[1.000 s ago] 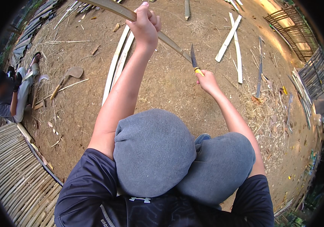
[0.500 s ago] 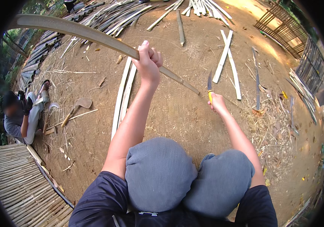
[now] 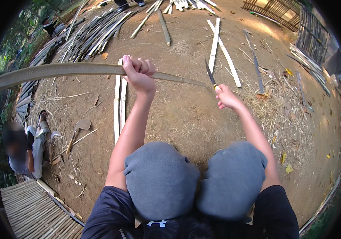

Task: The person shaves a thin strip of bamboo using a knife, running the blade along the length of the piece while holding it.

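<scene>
My left hand [image 3: 139, 75] is closed around a long split bamboo strip [image 3: 75, 69], held up in front of my knees. The strip's wide end reaches to the far left, and its narrow end tapers off to the right, close to the knife. In my right hand [image 3: 227, 98] is a knife [image 3: 210, 74] with a yellow handle and a dark pointed blade angled up and away. The blade tip stands just past the strip's thin end; whether they touch I cannot tell.
Pale bamboo strips [image 3: 116, 109] lie beyond my left forearm, and crossed strips [image 3: 213, 47] farther off. At left sits a person [image 3: 19, 153] near a wooden-handled chopper [image 3: 82, 125]. A slatted bamboo platform [image 3: 39, 211] is lower left; shavings [image 3: 272, 107] litter the right.
The bamboo strip has swung from a steep slant to nearly level, its wide end dropping. My right hand has tilted the knife leftward. The view has shifted, showing a standing person's feet at the top.
</scene>
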The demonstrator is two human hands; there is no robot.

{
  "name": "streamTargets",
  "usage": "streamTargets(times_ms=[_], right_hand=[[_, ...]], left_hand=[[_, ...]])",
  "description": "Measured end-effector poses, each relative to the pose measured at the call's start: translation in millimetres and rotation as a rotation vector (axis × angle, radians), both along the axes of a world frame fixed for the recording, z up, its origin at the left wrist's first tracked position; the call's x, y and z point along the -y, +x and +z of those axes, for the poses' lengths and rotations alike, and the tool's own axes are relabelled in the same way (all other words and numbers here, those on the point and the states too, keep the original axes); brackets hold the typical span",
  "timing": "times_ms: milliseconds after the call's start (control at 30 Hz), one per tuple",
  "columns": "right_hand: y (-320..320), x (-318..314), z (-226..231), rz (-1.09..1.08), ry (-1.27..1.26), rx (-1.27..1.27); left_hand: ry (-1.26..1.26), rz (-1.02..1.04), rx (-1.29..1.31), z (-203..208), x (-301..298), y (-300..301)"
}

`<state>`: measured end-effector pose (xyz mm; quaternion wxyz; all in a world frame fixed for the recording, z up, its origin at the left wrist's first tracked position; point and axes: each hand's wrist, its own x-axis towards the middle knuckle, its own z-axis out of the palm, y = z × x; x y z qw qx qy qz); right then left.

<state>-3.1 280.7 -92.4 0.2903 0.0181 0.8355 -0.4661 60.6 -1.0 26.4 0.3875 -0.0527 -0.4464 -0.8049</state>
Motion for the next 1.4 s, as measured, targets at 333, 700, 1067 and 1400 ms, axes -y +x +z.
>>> streamTargets(times_ms=[333, 700, 1067, 1400], right_hand=[[26.8, 41.2, 7.3, 0.202, 0.257, -0.259], [40.6, 67.7, 13.9, 0.297, 0.173, -0.466], [47.6, 74.6, 16.4, 0.359, 0.271, -0.717], [32.2, 59.6, -21.0, 0.297, 0.348, -0.565]], left_hand=[[0.047, 0.032, 0.103, -6.8, -11.0, -6.2], [0.116, 0.075, 0.217, -15.3, 14.3, -16.7], [0.119, 0.080, 0.235, -15.3, 11.2, -5.0], [0.112, 0.099, 0.215, -16.7, 3.9, -6.9]])
